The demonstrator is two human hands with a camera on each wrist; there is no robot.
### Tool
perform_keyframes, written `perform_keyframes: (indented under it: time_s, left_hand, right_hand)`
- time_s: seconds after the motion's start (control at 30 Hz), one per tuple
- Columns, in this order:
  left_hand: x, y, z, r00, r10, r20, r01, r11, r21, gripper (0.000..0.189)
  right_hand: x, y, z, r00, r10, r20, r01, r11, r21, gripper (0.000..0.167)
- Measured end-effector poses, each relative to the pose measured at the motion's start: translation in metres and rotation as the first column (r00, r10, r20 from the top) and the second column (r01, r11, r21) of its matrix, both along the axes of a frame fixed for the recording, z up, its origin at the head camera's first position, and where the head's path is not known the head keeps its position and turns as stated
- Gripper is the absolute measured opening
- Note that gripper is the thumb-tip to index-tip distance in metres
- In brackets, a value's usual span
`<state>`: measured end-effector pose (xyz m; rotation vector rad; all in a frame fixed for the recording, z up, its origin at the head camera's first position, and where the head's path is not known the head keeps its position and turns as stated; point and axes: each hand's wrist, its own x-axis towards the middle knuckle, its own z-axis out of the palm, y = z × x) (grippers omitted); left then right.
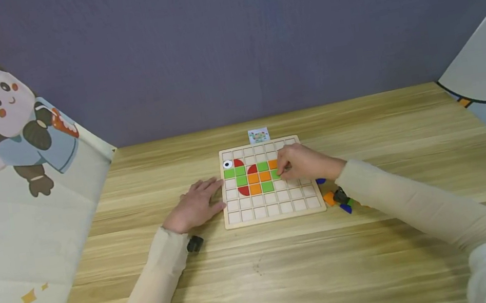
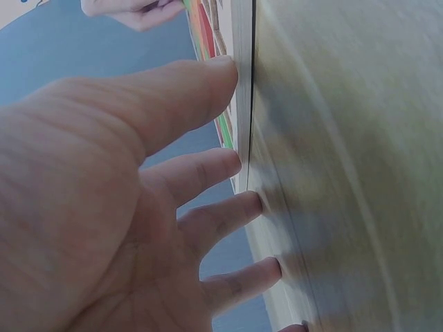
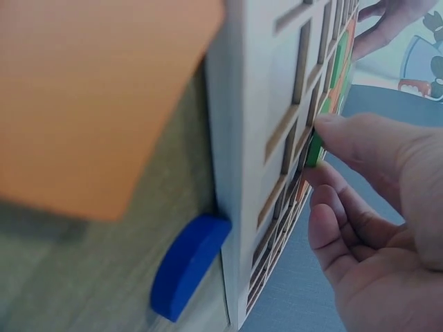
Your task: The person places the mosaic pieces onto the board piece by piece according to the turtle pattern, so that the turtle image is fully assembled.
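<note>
A wooden grid board (image 1: pixel 274 210) lies on the table, with green, orange and red tiles and a white eye piece (image 1: pixel 228 164) set in its cells. My right hand (image 1: pixel 302 161) is over the right part of the pattern. Its thumb and index finger pinch a green square tile (image 3: pixel 315 145) at a cell, while the other fingers curl loosely. My left hand (image 1: pixel 196 204) rests with spread fingers along the board's left side. In the left wrist view, the thumb and a fingertip touch the board's edge (image 2: pixel 243 104), and other fingertips are at the table.
A small picture card (image 1: pixel 259 135) lies behind the board. Right of the board are loose pieces, among them an orange piece (image 1: pixel 329 199) and a blue curved piece (image 1: pixel 346 208), partly under my right forearm. A dark panel (image 1: pixel 255 41) stands behind the table (image 1: pixel 261 283).
</note>
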<state>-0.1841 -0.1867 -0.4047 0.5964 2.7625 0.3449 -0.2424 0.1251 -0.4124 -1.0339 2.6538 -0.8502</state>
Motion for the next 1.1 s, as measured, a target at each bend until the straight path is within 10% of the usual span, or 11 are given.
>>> perform_keyframes:
  time_s: [1.1]
  left_hand:
    - [0.004, -0.006, -0.005, 0.999, -0.029, -0.014, 0.029, 1.000, -0.001, 0.062]
  right_hand:
    - [0.010, -0.005, -0.004, 1.000, -0.025, -0.011, 0.025, 1.000, 0.000, 0.007]
